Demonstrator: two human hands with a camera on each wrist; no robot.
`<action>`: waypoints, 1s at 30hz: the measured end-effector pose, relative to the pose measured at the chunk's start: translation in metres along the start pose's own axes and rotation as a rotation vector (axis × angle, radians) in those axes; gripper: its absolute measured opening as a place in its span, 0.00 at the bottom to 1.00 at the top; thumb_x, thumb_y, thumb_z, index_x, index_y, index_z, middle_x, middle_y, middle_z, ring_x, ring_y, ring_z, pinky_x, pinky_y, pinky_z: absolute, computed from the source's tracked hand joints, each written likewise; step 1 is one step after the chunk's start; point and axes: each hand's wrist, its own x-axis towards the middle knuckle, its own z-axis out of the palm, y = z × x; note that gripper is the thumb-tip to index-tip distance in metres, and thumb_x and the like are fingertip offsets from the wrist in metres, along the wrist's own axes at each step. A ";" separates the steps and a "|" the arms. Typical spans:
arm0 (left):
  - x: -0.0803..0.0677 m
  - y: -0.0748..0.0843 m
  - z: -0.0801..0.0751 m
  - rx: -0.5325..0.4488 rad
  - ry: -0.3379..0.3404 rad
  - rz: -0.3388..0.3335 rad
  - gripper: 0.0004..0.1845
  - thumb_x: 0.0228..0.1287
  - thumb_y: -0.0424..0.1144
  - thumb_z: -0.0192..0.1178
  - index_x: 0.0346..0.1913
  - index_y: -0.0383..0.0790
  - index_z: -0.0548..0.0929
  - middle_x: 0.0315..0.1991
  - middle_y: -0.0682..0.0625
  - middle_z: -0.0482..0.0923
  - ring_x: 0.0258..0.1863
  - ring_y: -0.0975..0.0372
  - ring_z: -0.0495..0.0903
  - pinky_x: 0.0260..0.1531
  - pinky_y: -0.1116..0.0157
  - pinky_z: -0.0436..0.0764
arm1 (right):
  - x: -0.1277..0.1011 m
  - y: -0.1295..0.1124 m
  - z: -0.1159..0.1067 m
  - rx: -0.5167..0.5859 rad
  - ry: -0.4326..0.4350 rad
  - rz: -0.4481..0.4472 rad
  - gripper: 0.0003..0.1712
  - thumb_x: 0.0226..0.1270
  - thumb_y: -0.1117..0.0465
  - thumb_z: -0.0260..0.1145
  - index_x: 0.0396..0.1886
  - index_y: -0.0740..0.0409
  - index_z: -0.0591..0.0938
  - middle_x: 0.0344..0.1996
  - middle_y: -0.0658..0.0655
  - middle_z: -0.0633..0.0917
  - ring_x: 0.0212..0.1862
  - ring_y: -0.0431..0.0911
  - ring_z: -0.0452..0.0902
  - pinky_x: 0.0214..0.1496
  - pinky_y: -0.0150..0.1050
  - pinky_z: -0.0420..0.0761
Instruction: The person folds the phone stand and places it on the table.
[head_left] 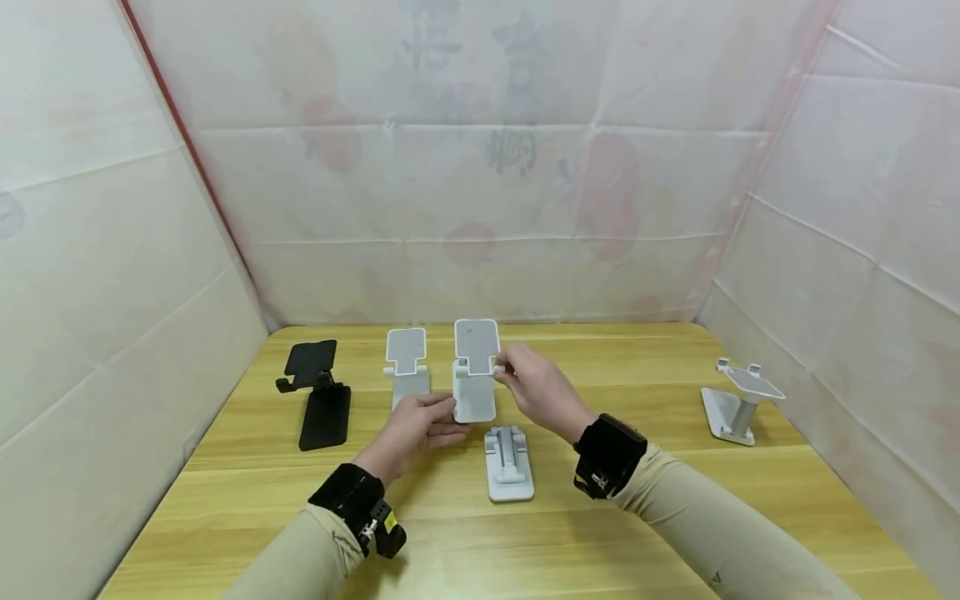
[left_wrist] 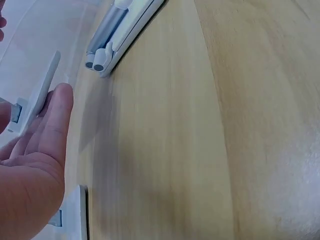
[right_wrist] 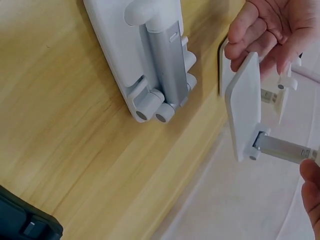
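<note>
Nearest the person, a folded white stand (head_left: 509, 463) lies flat on the wooden table (head_left: 675, 517), its long axis running away from the body, between the two forearms and touched by neither hand. Just beyond it is the piece in play: an opened white phone stand (head_left: 475, 372), base on the table, plate tilted up behind. The left hand (head_left: 417, 427) comes in from the near-left; its fingers look only loosely bent, fingertips against the base's near-left edge, steadying it rather than wrapped round it. The right hand (head_left: 534, 390) reaches in from the right, fingertips pinching the small lip at the plate's lower right corner. So the stand sits directly ahead of both hands, long axis front to back, and the right hand is on the moving part while the left sits lower. Farther left stand another white stand (head_left: 407, 363) and a black stand (head_left: 318, 392); far right, well apart, a fourth white stand (head_left: 738, 398).
</note>
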 end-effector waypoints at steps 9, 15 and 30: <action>0.006 -0.001 0.000 -0.098 0.018 -0.029 0.23 0.77 0.32 0.56 0.67 0.20 0.68 0.60 0.27 0.77 0.54 0.43 0.84 0.54 0.54 0.87 | -0.004 0.002 -0.002 0.024 0.019 -0.037 0.08 0.70 0.69 0.68 0.42 0.63 0.76 0.35 0.55 0.78 0.34 0.42 0.74 0.31 0.33 0.80; 0.008 -0.002 0.004 -0.078 0.031 -0.013 0.23 0.76 0.28 0.55 0.68 0.20 0.68 0.62 0.25 0.74 0.56 0.41 0.83 0.54 0.55 0.87 | -0.004 0.001 -0.002 0.067 0.015 -0.053 0.08 0.70 0.70 0.68 0.42 0.62 0.76 0.36 0.55 0.78 0.35 0.42 0.76 0.33 0.32 0.82; 0.004 -0.006 0.011 -0.104 0.032 -0.036 0.20 0.75 0.24 0.53 0.64 0.15 0.68 0.59 0.24 0.74 0.53 0.42 0.84 0.53 0.57 0.88 | -0.004 0.001 -0.003 0.129 0.019 -0.145 0.09 0.69 0.70 0.68 0.44 0.63 0.77 0.37 0.56 0.80 0.37 0.43 0.77 0.36 0.31 0.83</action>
